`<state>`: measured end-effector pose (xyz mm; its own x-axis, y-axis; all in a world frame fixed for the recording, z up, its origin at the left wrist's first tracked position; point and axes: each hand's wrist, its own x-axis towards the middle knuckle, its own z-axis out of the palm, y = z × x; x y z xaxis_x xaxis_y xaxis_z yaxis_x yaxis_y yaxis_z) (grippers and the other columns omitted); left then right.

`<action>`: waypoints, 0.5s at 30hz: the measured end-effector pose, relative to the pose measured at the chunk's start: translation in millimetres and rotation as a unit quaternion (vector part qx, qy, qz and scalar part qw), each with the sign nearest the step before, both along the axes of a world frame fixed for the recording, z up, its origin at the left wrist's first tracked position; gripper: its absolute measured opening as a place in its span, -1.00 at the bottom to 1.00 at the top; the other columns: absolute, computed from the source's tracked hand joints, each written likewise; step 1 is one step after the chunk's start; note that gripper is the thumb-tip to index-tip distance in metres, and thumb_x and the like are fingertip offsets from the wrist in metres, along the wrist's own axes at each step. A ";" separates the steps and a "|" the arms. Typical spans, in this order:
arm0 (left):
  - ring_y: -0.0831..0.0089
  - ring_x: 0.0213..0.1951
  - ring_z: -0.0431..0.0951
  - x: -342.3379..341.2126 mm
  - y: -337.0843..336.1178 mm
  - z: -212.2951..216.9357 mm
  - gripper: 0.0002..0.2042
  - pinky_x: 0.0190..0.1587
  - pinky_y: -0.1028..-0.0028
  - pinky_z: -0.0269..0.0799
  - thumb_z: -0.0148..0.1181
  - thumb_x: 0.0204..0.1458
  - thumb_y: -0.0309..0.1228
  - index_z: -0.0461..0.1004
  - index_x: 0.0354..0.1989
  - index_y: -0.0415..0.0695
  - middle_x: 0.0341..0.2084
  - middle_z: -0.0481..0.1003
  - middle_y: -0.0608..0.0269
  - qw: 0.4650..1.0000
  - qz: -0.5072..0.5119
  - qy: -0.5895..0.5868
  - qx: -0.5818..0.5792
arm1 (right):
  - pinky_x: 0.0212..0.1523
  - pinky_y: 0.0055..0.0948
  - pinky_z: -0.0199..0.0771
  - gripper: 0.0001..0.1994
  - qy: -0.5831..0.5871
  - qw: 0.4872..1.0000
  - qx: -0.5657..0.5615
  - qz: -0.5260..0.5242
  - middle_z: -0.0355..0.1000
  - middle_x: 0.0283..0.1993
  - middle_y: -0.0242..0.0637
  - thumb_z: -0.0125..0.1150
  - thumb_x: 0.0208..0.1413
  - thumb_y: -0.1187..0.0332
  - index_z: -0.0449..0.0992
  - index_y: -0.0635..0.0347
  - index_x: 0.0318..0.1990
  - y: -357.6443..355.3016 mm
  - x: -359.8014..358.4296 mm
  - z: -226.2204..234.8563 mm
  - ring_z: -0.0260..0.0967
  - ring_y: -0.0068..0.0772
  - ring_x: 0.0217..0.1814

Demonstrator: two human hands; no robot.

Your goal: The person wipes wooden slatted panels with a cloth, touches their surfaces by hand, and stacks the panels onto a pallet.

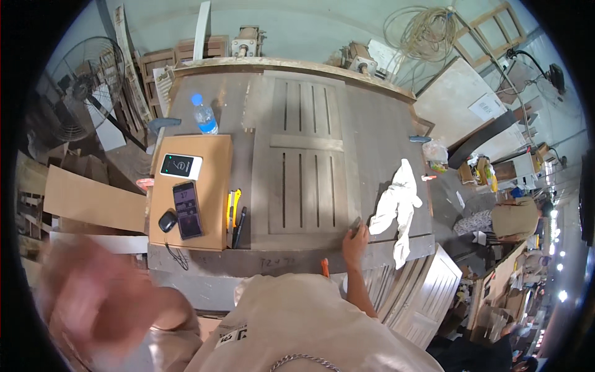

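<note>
A grey-brown wooden door panel [307, 146] with two sections of slots lies flat on the workbench [384, 124]. My right hand [355, 245] rests at the panel's lower right corner, fingers curled around something small and dark that I cannot make out. My left hand [99, 297] is raised close to the camera at the lower left, and motion smears its fingers. To the right of the panel lies a crumpled white cloth [396, 208]. Left of it, a yellow utility knife [234, 204] and a black pen [240, 226] lie beside a cardboard box [214, 186].
On the box sit a phone [187, 211], a white device [181, 166] and a small black case [167, 221]. Behind it stands a water bottle [205, 116]. A fan [87, 87] is at far left. Slotted panels [427, 291] lean by the bench's right front. Another person [511, 220] is at right.
</note>
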<state>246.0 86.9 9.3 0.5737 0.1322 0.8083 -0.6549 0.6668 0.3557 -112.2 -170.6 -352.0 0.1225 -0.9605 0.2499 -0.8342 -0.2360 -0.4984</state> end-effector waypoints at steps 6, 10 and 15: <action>-0.12 0.26 0.12 -86.9 -114.4 -300.7 -0.27 0.29 0.18 0.02 0.08 0.09 -0.08 0.05 0.24 -0.43 0.18 0.14 -0.40 0.679 -0.210 0.156 0.686 | 0.22 -0.07 0.14 -0.45 0.008 0.999 0.029 -0.014 0.19 0.19 0.17 0.12 0.01 0.38 0.20 0.42 0.17 2.3 -13.5 -4.5 0.13 0.17 0.23; -0.41 0.24 -0.02 -126.5 -99.8 -369.9 -0.12 0.29 -0.01 -0.12 0.12 0.01 0.02 -0.09 0.26 -0.47 0.17 -0.03 -0.63 0.579 -0.085 0.150 0.797 | 0.18 -0.03 0.17 -0.40 0.036 0.998 0.038 -0.022 0.20 0.17 0.22 0.13 0.00 0.34 0.15 0.41 0.20 5.2 -22.3 -14.5 0.16 0.20 0.20; -0.26 0.13 0.24 -108.8 -108.0 -395.3 -0.19 0.13 -0.01 0.13 0.22 -0.09 0.05 0.20 0.10 -0.48 0.04 0.31 -0.38 0.630 -0.101 0.186 0.748 | 0.12 -0.01 0.22 -0.36 0.058 0.996 0.027 -0.055 0.25 0.14 0.19 0.16 -0.03 0.29 0.14 0.33 0.22 -0.1 -16.2 -12.2 0.23 0.22 0.13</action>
